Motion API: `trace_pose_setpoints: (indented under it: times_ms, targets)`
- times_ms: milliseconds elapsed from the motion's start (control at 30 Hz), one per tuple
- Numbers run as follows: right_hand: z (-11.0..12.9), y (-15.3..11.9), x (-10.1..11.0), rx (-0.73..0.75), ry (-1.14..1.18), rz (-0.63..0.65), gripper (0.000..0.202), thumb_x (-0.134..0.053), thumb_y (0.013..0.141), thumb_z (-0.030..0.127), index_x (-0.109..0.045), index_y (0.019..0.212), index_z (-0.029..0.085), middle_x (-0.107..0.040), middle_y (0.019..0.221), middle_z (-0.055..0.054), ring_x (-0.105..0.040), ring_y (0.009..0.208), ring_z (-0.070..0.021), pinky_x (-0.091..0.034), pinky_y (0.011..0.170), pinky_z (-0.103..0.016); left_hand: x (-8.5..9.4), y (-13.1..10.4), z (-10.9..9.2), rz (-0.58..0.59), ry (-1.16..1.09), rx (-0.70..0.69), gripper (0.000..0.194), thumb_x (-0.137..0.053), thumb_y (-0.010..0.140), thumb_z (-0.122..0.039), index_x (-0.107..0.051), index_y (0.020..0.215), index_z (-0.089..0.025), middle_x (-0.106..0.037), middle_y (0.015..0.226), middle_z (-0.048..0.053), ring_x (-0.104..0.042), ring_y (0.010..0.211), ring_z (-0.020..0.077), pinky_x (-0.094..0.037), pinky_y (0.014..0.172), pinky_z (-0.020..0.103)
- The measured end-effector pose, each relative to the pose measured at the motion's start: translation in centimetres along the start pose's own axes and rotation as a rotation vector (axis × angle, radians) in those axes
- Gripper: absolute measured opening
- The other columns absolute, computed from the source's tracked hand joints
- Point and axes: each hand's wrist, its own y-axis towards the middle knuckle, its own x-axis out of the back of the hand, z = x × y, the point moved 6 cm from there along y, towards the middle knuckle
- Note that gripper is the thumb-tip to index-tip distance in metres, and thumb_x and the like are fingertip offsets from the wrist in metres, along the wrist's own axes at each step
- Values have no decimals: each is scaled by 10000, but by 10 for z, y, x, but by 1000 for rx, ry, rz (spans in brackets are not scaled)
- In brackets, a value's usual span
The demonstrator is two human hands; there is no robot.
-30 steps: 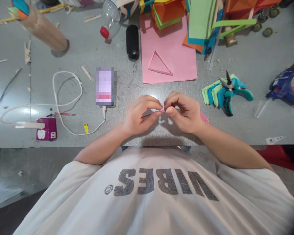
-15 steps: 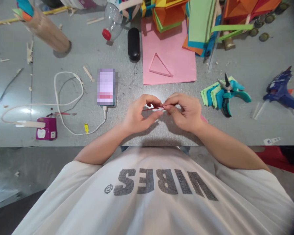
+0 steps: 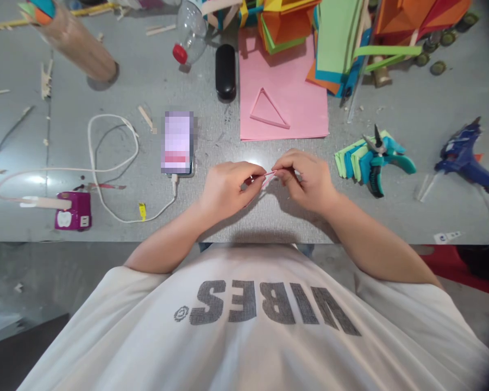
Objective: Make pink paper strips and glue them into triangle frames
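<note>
Close to the table's front edge, both my hands pinch one narrow pink paper strip [image 3: 270, 173]. Its left part lies within my left hand [image 3: 230, 185], whose thumb and fingers are closed on it. My right hand [image 3: 307, 179] grips the strip's other side between thumb and forefinger. Much of the strip is hidden by the fingers. Beyond the hands, a pink paper triangle [image 3: 269, 119] rests on a stack of pink paper [image 3: 305, 117].
Pliers [image 3: 378, 157] lie on folded green and blue paper [image 3: 350, 160] to the right, with a blue glue gun [image 3: 464, 155] farther out. Leftward are a phone [image 3: 178, 141], its white cable [image 3: 163, 216] and a purple adapter [image 3: 74, 210]. A black case [image 3: 225, 72] lies behind.
My left hand has turned over the strip, so its back shows more and the fingers have closed together. My right hand stays in nearly the same place, still pinching.
</note>
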Motion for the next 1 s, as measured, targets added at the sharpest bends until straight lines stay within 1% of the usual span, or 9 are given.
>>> trace_pose_setpoints:
  times_ms: [200,367,467,533,567,633,767,867,1000]
  targets:
    - [-1,-2,-2,87,6,66,109,-618,1126,252,-710,1069,257,-747,895,-29,-671,785,-194,-528,721,-339,-1,0,0,24,85,-54,290,-675,1118,-404,-808,935,-223,-809,783,24,-697,688,167,-420,703,350]
    - [-5,-3,-2,48,-19,74,129,-631,1120,307,-717,1036,261,-747,874,-32,-662,752,-195,-537,701,-347,0,-1,-2,35,64,-75,281,-657,1131,-414,-808,975,-235,-832,850,27,-734,747,177,-471,751,358]
    - [-12,-4,10,-19,-151,-53,197,-611,1138,381,-724,1020,271,-737,865,-42,-675,775,-215,-559,737,-381,15,2,5,-81,-3,46,186,-685,1111,-409,-799,1120,-262,-864,1073,49,-798,1012,222,-567,928,403]
    - [-17,-4,22,-65,-243,-190,237,-598,1149,429,-729,1025,275,-736,879,-56,-686,798,-235,-566,762,-413,28,4,18,-215,-92,197,219,-715,1094,-439,-764,1250,-294,-838,1282,55,-777,1219,238,-594,1051,433]
    - [-19,-5,27,-71,-272,-252,243,-601,1150,445,-729,1030,276,-737,889,-64,-686,799,-243,-563,761,-424,33,4,27,-273,-159,280,255,-731,1084,-464,-745,1284,-307,-818,1344,50,-765,1263,235,-608,1066,432]
    - [-18,-5,34,-45,-298,-342,222,-624,1145,446,-726,1042,278,-740,904,-73,-686,791,-250,-547,745,-434,32,5,43,-319,-334,436,296,-767,1051,-493,-731,1278,-306,-817,1330,44,-787,1216,220,-650,1001,403]
    - [-7,-6,32,116,-324,-378,115,-640,1138,325,-726,1079,276,-759,913,-65,-713,807,-245,-531,715,-414,6,7,63,-188,-610,671,327,-839,966,-459,-755,1191,-238,-850,1002,41,-835,919,196,-681,831,341]
    - [0,-9,23,194,-394,-349,111,-626,1127,280,-730,1091,271,-770,902,-54,-726,812,-239,-538,715,-402,-5,7,65,-162,-635,719,282,-828,963,-378,-775,1182,-209,-863,944,43,-835,837,181,-681,780,309]
    - [0,-12,13,142,-548,-288,139,-608,1115,333,-712,1049,268,-764,866,-55,-728,784,-240,-537,719,-404,-12,5,67,-151,-568,683,201,-743,973,-232,-790,1164,-189,-885,983,52,-850,855,167,-675,776,275]
